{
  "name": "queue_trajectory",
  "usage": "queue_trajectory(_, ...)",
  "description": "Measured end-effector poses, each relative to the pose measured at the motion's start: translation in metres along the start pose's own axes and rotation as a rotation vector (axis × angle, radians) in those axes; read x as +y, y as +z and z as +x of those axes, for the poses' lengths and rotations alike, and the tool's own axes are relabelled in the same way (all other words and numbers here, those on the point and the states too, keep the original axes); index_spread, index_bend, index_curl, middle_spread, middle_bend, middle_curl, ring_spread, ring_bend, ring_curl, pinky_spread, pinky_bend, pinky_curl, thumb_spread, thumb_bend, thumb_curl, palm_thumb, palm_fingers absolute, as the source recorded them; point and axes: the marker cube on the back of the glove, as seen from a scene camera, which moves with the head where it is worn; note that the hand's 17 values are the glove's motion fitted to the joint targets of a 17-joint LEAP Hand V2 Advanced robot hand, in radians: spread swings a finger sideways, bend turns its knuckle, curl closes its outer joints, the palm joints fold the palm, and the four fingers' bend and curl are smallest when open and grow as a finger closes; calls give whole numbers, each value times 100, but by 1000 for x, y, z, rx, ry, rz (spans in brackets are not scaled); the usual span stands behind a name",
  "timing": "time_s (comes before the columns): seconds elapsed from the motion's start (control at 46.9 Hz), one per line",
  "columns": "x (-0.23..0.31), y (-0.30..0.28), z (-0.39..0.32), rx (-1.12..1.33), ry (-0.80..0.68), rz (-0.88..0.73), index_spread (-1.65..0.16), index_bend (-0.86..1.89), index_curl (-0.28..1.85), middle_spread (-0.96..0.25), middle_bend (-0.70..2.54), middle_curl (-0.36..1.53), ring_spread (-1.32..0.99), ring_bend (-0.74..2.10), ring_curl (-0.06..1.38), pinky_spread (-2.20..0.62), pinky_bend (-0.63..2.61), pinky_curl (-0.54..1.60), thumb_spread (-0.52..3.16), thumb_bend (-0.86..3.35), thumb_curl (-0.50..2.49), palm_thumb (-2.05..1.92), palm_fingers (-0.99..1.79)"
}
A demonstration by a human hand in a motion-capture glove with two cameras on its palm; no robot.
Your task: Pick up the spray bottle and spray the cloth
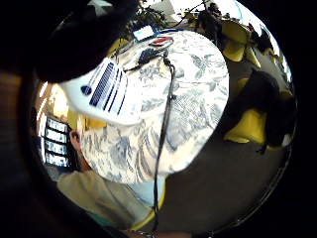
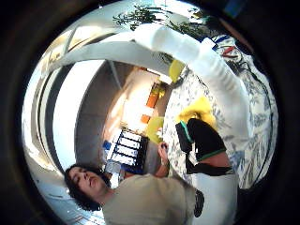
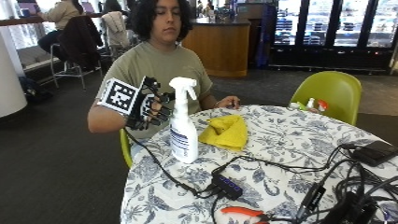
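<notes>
Obstacles: cables [image 3: 273, 165] and hub [image 3: 227, 185] behind spray bottle [image 3: 183, 126]; cloth [image 3: 226, 131] beside it. Free: bottle's hand [image 3: 149, 108] side.

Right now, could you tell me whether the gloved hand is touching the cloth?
Apart. The outside view shows the hand raised beside the bottle, while the cloth lies on the table on the bottle's far side.

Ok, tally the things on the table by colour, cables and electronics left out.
White: 1, the spray bottle by the gloved right hand
Yellow: 1, the cloth
Orange: 1, the orange-handled tool
Total: 3
</notes>
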Motion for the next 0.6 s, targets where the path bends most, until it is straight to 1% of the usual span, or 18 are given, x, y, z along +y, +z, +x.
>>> queue_trajectory(0.107,-24,18,-1,-62,12,44,-37,8,17,-1,26,36,-8,52,34,12,39,35,109,0,37,76,45)
queue_trajectory(0.213,-43,34,-4,-176,19,59,-34,8,16,-1,28,36,-7,53,35,10,39,35,105,-2,37,76,43)
queue_trajectory(0.299,-58,46,-3,-253,-7,138,-32,9,16,0,28,37,-6,53,35,10,39,36,103,-2,37,77,42)
queue_trajectory(0.598,-101,69,2,-271,-13,160,-28,10,16,1,28,37,-6,57,36,7,38,35,96,-3,38,76,48)
